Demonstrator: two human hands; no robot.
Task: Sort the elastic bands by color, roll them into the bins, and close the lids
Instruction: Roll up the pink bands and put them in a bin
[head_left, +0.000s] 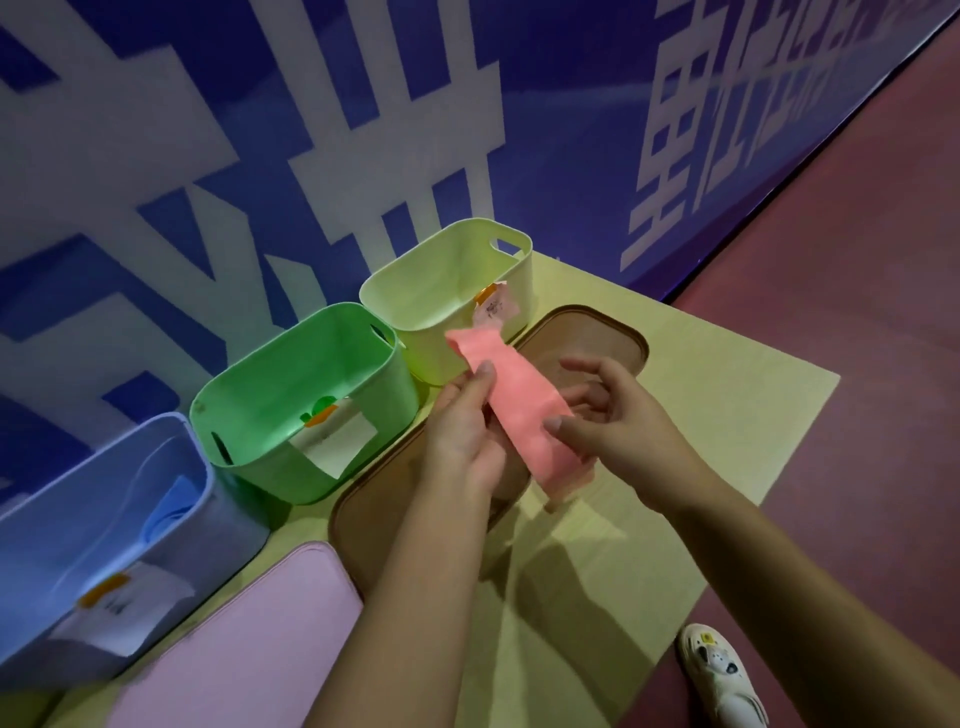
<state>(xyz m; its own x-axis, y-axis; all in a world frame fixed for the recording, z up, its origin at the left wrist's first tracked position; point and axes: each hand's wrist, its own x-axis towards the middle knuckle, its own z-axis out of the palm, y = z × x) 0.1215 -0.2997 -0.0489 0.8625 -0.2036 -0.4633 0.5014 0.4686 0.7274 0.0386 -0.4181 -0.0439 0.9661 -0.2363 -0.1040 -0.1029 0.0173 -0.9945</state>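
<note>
A flat pink elastic band (519, 402) is stretched between both hands above the table, in front of the cream bin (415, 322). My left hand (462, 426) pinches its upper part with the thumb on top. My right hand (613, 421) pinches its lower part, thumb pressing the band's edge. Left of the cream bin stand a green bin (384, 415) and a blue bin (208, 525), all open. A blue band (174, 506) lies inside the blue bin. The green bin shows only a paper label.
Two brown lids (597, 332) (374, 514) lie flat on the yellow table (727, 415) under and beside my hands. A pink lid (249, 644) lies at the front left. A blue wall with white characters stands right behind the bins. A white shoe (722, 675) is on the red floor.
</note>
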